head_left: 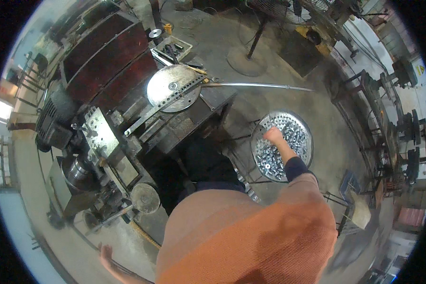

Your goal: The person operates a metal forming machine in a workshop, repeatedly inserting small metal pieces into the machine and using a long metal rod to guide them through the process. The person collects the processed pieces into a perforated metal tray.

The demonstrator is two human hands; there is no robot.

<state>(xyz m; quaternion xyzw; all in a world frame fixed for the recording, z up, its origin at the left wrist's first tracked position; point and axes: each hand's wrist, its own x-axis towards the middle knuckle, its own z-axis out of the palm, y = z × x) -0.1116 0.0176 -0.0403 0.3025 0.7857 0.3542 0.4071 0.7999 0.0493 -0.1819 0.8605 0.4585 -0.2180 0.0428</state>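
Right hand (272, 135): right of centre in the frame, arm stretched out from an orange sleeve with a dark cuff. The hand lies on the heap of small metal nuts (296, 137) in the round perforated tray (257, 142). Its fingers are buried among the pieces and blurred; whether they are curled on any nuts or spread flat cannot be told.

Round perforated tray: right of centre, standing on a thin wire frame above the concrete floor (317, 104). Filled with shiny silver nuts, heaped mostly along its right and lower parts.

Left hand (105, 253): lower left of the frame, hanging low beside the body, well apart from the tray. Fingers appear loosely spread and holding nothing, though the hand is small and near the rim of the view.

Bending machine (175, 128): centre of the frame, a heavy dark steel bench. On top, a round steel disc (170, 85) crossed by a flat bar with a row of holes (168, 102).

Long thin metal rod (260, 85): runs from the disc's right edge toward the upper right, over the floor.

Motor and gear block (87, 156): left of centre, grey and oily, with a smaller round plate (145, 198) below it.

Small tray of tools (174, 47): upper centre, just above the disc.

Pedestal fan (288, 12): top of the frame, its stand on a round base.
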